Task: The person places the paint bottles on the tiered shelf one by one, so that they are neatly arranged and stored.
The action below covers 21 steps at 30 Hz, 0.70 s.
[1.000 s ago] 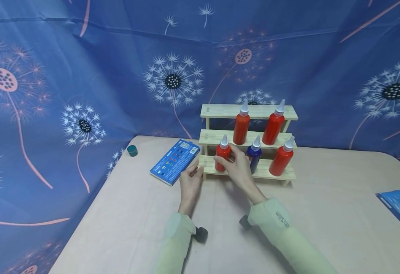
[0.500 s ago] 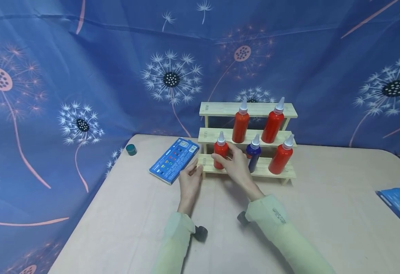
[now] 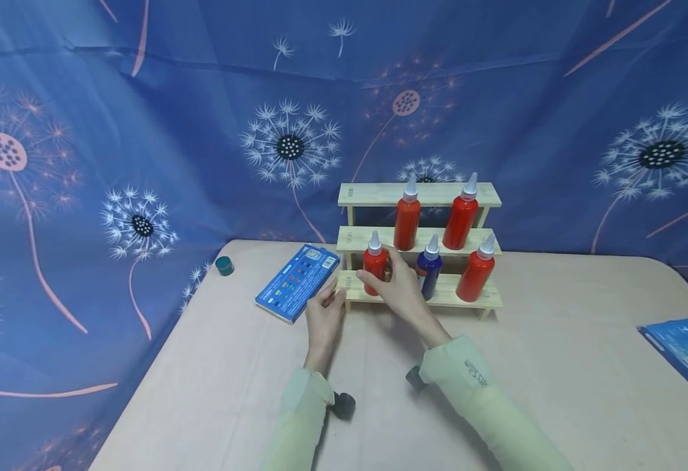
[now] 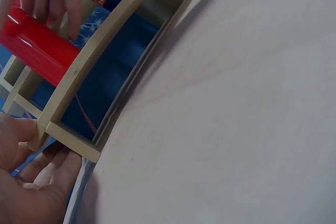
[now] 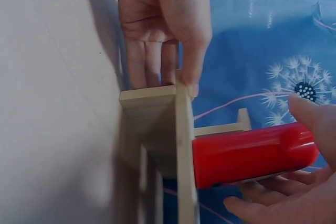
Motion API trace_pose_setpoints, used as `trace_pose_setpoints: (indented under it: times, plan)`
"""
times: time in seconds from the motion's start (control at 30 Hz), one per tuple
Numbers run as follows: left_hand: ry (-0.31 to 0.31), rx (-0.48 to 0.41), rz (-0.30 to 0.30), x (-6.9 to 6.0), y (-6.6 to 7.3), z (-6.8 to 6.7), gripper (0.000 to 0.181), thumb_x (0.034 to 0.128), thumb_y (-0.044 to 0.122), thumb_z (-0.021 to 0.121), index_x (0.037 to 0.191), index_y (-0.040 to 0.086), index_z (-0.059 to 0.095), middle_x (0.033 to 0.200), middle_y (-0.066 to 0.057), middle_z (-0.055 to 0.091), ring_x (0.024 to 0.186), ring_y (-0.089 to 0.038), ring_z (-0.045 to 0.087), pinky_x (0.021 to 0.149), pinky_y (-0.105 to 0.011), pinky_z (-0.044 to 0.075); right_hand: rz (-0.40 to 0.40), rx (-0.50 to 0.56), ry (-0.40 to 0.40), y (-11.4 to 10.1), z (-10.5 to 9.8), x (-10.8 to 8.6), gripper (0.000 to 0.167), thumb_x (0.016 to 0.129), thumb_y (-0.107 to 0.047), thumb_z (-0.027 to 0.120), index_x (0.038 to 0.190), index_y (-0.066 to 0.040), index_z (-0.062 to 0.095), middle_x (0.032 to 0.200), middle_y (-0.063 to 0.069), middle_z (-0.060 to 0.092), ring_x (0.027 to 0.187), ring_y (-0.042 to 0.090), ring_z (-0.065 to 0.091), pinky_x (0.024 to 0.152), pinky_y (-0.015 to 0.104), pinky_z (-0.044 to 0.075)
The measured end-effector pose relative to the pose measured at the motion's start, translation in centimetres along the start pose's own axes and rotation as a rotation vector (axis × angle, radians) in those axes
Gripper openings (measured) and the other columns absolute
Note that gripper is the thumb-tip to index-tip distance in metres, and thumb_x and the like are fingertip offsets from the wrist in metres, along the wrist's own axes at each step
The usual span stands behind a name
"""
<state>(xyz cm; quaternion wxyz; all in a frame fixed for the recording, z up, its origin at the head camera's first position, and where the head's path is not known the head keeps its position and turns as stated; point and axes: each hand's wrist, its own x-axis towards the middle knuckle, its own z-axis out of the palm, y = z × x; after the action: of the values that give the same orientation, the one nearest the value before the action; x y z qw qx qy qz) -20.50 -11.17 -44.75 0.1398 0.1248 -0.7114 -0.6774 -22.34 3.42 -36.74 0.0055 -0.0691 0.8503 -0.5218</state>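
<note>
My left hand (image 3: 324, 322) pinches the left end of the wooden tiered rack (image 3: 448, 292), thumb above the bottom shelf and fingers below, as the right wrist view shows. Upright at that end of the bottom shelf stands a red squeeze bottle (image 3: 375, 267) with a grey pointed cap. My right hand (image 3: 401, 288) is around this bottle from the right. In the right wrist view its thumb is spread away from the red bottle (image 5: 252, 153), and the fingers reach along the other side. Finger contact is partly hidden. A dark blue squeeze bottle (image 3: 429, 267) stands just behind my right hand.
Another red bottle (image 3: 476, 271) stands at the right of the bottom shelf. An orange-red bottle (image 3: 407, 222) and a red bottle (image 3: 460, 221) occupy the middle shelf. Left lie a blue box (image 3: 298, 282) and a green jar (image 3: 224, 265). A blue packet (image 3: 682, 356) lies far right.
The red bottle has shifted slightly left along the bottom shelf with my right hand, whose thumb now stands a little farther out from it. My left hand stays on the rack.
</note>
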Motion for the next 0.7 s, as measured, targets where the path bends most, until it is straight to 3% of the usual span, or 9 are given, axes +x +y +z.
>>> trace_pose_setpoints:
  times: [0.33,0.47,0.6,0.7]
  plan:
    - [0.004,0.032,0.019,0.8,-0.2,-0.2,0.037,0.0929,0.008,0.065,0.128,0.000,0.061,0.119,-0.022,0.066,0.104,-0.028,0.068,0.084,-0.029,0.060,-0.114,0.107,0.039,-2.2,-1.6,-1.4,0.085,0.087,-0.037,0.074,0.153,-0.014,0.025,0.153,0.009,0.040,0.140,0.029,0.039,0.114,0.050,0.038]
    - [0.006,0.037,-0.003,0.9,-0.4,-0.4,0.037,0.0934,0.009,0.064,0.129,0.001,0.061,0.119,-0.021,0.067,0.103,-0.027,0.069,0.083,-0.029,0.060,-0.179,0.149,0.043,-3.1,-2.7,-2.8,0.080,0.090,-0.035,0.071,0.153,-0.013,0.026,0.154,0.009,0.038,0.142,0.026,0.035,0.119,0.044,0.031]
    - [-0.011,0.038,-0.028,1.1,-0.6,-0.5,0.038,0.0952,0.011,0.062,0.133,0.002,0.058,0.123,-0.017,0.066,0.105,-0.024,0.068,0.083,-0.027,0.060,-0.240,0.194,0.062,-3.6,-4.2,-4.5,0.070,0.095,-0.028,0.065,0.152,-0.010,0.029,0.152,0.012,0.041,0.141,0.025,0.038,0.117,0.040,0.033]
    - [-0.006,0.046,-0.012,1.3,-0.9,-0.6,0.039,0.0956,0.010,0.061,0.134,0.001,0.057,0.126,-0.017,0.064,0.107,-0.024,0.067,0.085,-0.028,0.060,-0.260,0.181,0.092,-3.6,-5.6,-5.8,0.063,0.098,-0.025,0.061,0.151,-0.009,0.031,0.150,0.012,0.043,0.140,0.022,0.040,0.115,0.036,0.036]
